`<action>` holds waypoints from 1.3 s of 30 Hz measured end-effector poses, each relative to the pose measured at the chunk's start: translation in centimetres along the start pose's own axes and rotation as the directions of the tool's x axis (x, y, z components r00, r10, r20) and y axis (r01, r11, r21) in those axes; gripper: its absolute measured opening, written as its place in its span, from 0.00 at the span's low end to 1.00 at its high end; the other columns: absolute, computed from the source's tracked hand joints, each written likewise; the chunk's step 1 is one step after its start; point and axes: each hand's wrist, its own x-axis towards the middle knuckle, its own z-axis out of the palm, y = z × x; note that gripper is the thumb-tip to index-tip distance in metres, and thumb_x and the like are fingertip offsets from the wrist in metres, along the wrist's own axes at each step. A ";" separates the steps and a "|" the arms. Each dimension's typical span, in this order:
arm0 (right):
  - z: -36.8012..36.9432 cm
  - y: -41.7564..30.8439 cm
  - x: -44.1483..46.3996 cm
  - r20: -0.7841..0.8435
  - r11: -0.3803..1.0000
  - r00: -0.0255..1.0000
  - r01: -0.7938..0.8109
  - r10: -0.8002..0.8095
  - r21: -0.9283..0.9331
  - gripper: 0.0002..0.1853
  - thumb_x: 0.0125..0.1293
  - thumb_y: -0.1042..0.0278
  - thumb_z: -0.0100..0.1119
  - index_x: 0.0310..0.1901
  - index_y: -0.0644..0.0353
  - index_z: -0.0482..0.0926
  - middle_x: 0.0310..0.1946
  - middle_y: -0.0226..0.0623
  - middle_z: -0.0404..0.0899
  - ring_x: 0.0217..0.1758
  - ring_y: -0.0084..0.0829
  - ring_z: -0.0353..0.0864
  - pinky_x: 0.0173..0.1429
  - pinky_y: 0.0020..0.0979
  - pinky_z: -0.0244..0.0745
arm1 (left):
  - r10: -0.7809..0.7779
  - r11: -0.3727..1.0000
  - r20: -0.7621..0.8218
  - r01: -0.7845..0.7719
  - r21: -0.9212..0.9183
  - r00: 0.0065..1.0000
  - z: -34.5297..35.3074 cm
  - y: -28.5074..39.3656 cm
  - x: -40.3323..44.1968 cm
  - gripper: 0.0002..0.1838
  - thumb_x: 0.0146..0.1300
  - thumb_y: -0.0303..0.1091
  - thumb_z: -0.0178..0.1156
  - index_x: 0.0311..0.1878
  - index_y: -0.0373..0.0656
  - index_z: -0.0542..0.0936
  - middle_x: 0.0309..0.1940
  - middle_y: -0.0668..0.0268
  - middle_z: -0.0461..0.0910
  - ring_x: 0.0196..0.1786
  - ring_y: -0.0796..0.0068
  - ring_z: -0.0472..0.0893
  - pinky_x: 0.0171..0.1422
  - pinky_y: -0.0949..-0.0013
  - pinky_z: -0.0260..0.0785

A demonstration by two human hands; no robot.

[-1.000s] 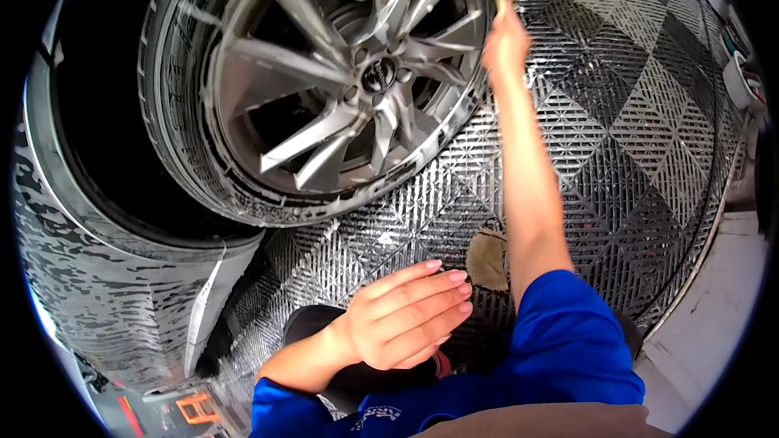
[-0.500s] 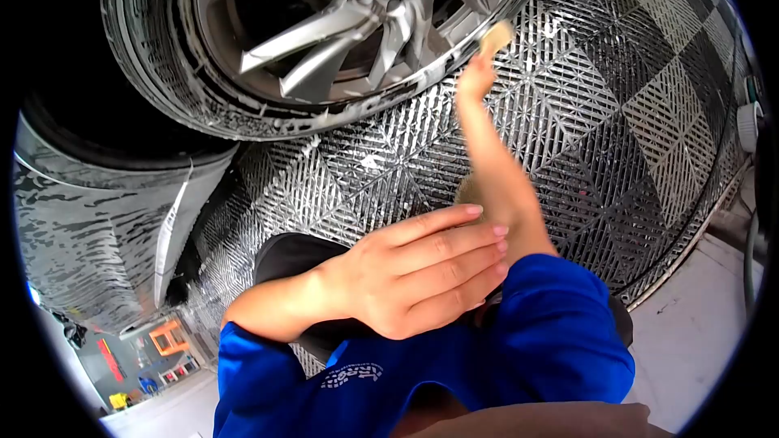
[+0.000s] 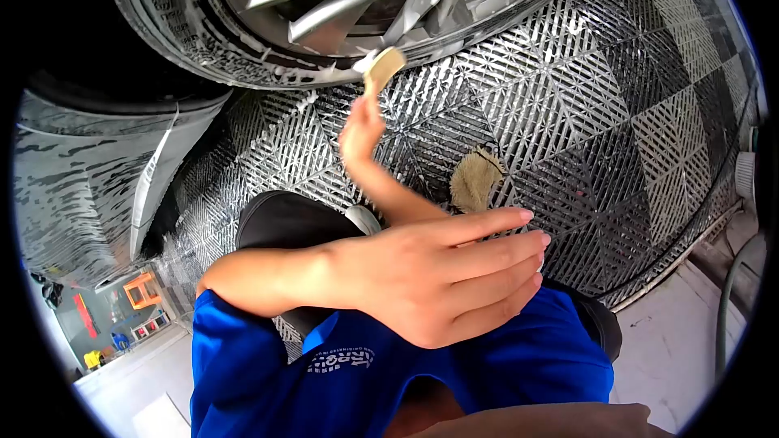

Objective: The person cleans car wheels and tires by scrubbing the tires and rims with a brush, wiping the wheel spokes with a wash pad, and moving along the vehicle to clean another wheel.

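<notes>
My right hand (image 3: 362, 128) is closed on the handle of a pale wooden brush (image 3: 384, 67), whose bristle side meets the lower sidewall of a foamy tire (image 3: 211, 53). Above it are the grey spokes of the wheel rim (image 3: 349, 4). My left hand (image 3: 446, 276) hangs in front of my blue shirt, its fingers stretched out and holding nothing. Just beyond its fingers, a tan cloth or mitt (image 3: 476, 181) lies on the slatted floor.
The wet car body panel (image 3: 81, 170) is at the left. Slatted black and grey floor tiles (image 3: 604, 162) reach a pale edge at the right, where a hose (image 3: 726, 300) runs. An orange stool (image 3: 142, 290) stands far off at the lower left.
My right hand and the brush have swept leftward along the tire's lower edge. My left hand appears lower and further right. The view has tilted down, and the tan cloth is uncovered again.
</notes>
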 end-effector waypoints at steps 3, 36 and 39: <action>-6.6 -1.2 10.6 -0.191 0.927 0.912 0.332 -0.362 -0.172 0.23 0.74 0.69 0.50 0.70 0.56 0.68 0.36 0.33 0.81 0.25 0.15 0.67 0.28 0.21 0.67 | -0.019 1.000 0.036 0.019 -0.016 0.999 -0.4 0.5 -0.4 0.05 0.57 0.24 0.62 0.36 0.33 0.83 0.38 0.56 0.84 0.47 0.60 0.85 0.59 0.56 0.79; 5.3 -8.3 -4.0 0.645 0.500 0.434 0.861 -0.629 -0.092 0.24 0.68 0.73 0.56 0.67 0.55 0.72 0.27 0.48 0.79 0.27 0.36 0.80 0.37 0.35 0.75 | 0.118 0.992 0.115 -0.121 0.018 0.986 -1.8 4.2 -2.2 0.15 0.62 0.30 0.53 0.42 0.26 0.79 0.45 0.45 0.79 0.55 0.50 0.79 0.69 0.46 0.68; 8.5 -14.2 -3.1 0.565 0.426 0.323 0.903 -0.759 0.056 0.25 0.70 0.74 0.55 0.68 0.56 0.70 0.43 0.44 0.85 0.25 0.23 0.74 0.35 0.27 0.74 | 0.119 0.992 0.087 -0.121 0.018 0.989 -2.2 4.1 -2.1 0.15 0.63 0.30 0.53 0.43 0.25 0.79 0.46 0.44 0.79 0.56 0.50 0.79 0.69 0.47 0.67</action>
